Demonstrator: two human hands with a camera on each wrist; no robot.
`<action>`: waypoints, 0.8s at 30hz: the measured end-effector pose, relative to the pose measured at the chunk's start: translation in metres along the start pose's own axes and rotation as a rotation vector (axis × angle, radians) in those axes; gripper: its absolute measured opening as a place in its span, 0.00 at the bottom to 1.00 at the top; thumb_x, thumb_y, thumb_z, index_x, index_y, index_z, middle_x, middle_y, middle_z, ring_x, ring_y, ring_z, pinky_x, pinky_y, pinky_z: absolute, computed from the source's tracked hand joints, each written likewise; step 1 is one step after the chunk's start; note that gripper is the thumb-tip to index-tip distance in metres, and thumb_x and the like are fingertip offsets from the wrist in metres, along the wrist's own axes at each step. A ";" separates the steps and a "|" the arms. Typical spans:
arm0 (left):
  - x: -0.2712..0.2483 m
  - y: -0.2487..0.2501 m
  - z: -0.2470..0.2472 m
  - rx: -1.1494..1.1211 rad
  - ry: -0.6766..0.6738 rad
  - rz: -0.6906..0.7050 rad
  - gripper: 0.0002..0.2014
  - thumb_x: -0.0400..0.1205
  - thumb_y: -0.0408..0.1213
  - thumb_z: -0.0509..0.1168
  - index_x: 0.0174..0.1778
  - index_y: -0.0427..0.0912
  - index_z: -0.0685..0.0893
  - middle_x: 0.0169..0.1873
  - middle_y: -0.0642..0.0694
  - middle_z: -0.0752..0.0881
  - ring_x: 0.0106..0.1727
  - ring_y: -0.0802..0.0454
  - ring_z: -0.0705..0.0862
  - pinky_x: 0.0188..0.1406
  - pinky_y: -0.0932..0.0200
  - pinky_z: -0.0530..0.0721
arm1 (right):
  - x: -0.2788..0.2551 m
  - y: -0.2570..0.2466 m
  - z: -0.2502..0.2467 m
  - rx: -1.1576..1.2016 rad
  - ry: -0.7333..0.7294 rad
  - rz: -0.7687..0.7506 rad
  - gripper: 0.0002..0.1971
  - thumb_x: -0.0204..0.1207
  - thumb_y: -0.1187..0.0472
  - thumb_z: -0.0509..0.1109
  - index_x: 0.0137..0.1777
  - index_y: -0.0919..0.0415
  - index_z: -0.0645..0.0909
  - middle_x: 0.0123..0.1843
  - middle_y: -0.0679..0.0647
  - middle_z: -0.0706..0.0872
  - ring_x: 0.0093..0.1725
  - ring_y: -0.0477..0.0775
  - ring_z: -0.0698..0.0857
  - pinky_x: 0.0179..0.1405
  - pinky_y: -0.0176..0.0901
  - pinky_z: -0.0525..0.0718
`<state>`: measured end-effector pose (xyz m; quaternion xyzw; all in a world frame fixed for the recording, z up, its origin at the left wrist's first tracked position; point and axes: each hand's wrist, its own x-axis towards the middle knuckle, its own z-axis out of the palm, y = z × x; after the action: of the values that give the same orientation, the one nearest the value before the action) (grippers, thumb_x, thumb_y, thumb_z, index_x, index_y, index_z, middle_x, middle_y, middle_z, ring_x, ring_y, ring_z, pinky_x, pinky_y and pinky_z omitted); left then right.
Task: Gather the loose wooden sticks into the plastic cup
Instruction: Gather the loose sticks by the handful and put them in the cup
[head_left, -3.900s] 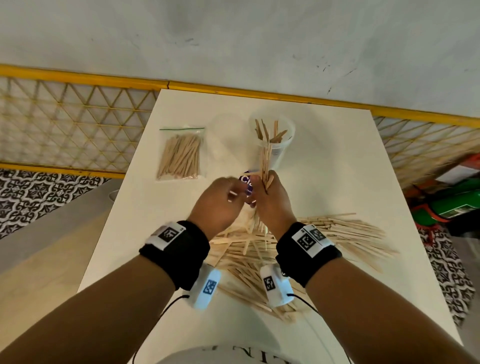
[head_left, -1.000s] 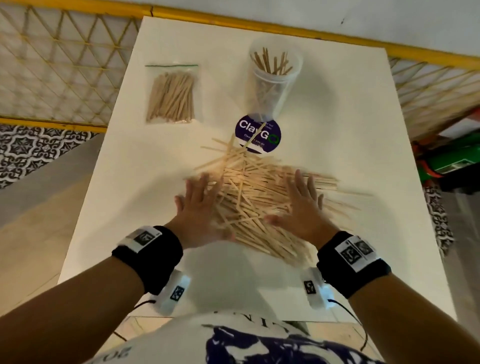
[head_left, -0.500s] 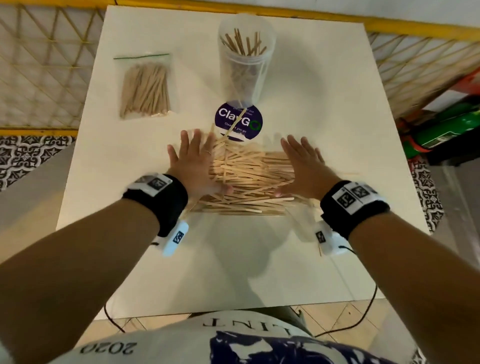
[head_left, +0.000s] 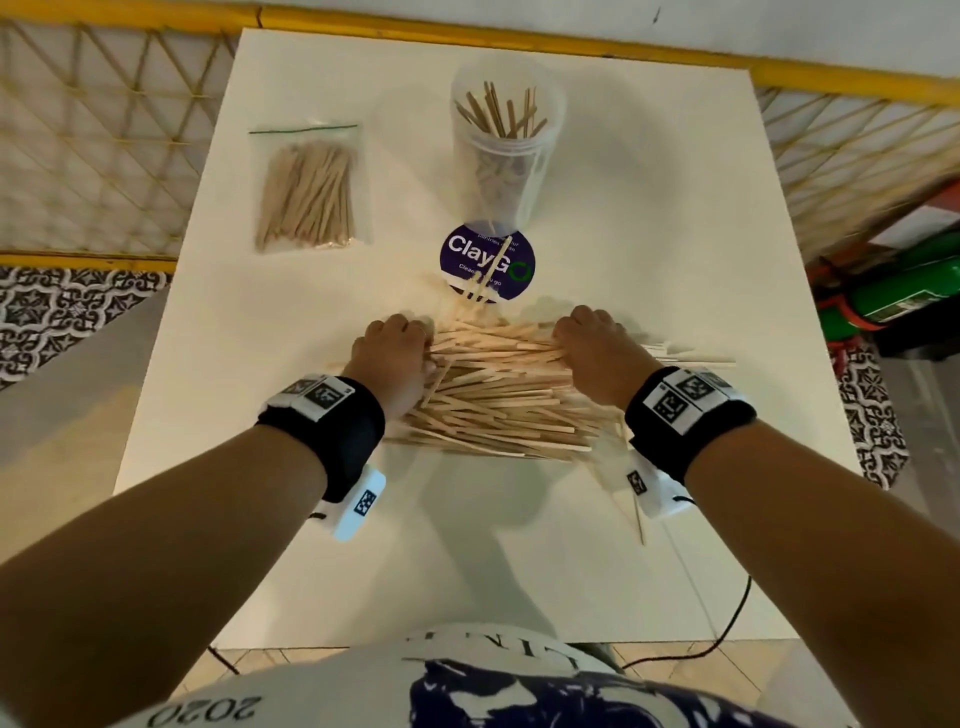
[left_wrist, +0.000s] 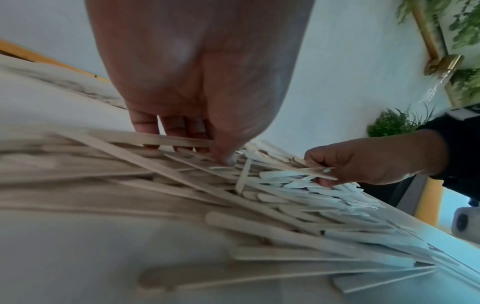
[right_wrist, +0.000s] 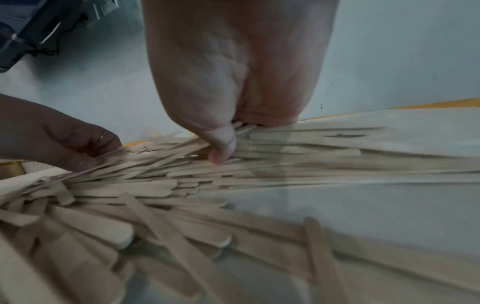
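Note:
A heap of loose wooden sticks (head_left: 498, 395) lies in the middle of the white table (head_left: 649, 244). My left hand (head_left: 397, 353) grips the heap's left end with curled fingers, and my right hand (head_left: 592, 348) grips its right end the same way. In the left wrist view my left hand (left_wrist: 202, 144) has its fingers and thumb closed over several sticks (left_wrist: 259, 201). The right wrist view has my right hand (right_wrist: 228, 139) pinching sticks (right_wrist: 182, 185) under the thumb. Behind the heap stands a clear plastic cup (head_left: 506, 156), upright, with several sticks in it.
A zip bag of sticks (head_left: 309, 195) lies at the back left. A round purple sticker (head_left: 485, 260) sits between cup and heap, with a stick across it. One stray stick (head_left: 636, 514) lies near my right wrist. A yellow lattice railing (head_left: 104, 130) borders the table.
Both hands lay flat and spread on the heap half a second ago; now their fingers have curled in around the ends of the sticks, and the heap is drawn tighter between them.

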<state>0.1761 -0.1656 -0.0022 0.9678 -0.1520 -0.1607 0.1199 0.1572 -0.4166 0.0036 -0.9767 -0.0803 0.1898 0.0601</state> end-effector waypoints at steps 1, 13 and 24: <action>0.000 -0.001 0.000 0.002 -0.002 0.012 0.19 0.83 0.39 0.61 0.69 0.37 0.74 0.64 0.35 0.75 0.63 0.34 0.72 0.58 0.43 0.72 | 0.000 0.001 -0.001 -0.016 -0.004 -0.008 0.18 0.75 0.72 0.61 0.65 0.63 0.73 0.62 0.61 0.75 0.62 0.63 0.74 0.58 0.54 0.74; -0.013 -0.014 -0.022 -0.288 0.004 -0.069 0.04 0.86 0.35 0.51 0.47 0.40 0.65 0.33 0.42 0.75 0.34 0.41 0.72 0.34 0.52 0.65 | 0.004 0.010 -0.048 0.486 -0.129 0.126 0.04 0.82 0.68 0.58 0.45 0.60 0.69 0.35 0.54 0.73 0.30 0.54 0.72 0.25 0.43 0.67; -0.007 0.038 -0.028 -0.872 0.051 -0.266 0.08 0.86 0.34 0.50 0.45 0.36 0.71 0.37 0.39 0.78 0.32 0.49 0.72 0.31 0.55 0.70 | 0.011 -0.070 -0.041 1.294 0.062 0.240 0.17 0.79 0.43 0.65 0.36 0.53 0.72 0.27 0.49 0.67 0.22 0.47 0.62 0.20 0.40 0.63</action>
<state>0.1699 -0.1936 0.0365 0.8417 0.0587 -0.1996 0.4982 0.1734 -0.3497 0.0483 -0.7507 0.1612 0.1771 0.6157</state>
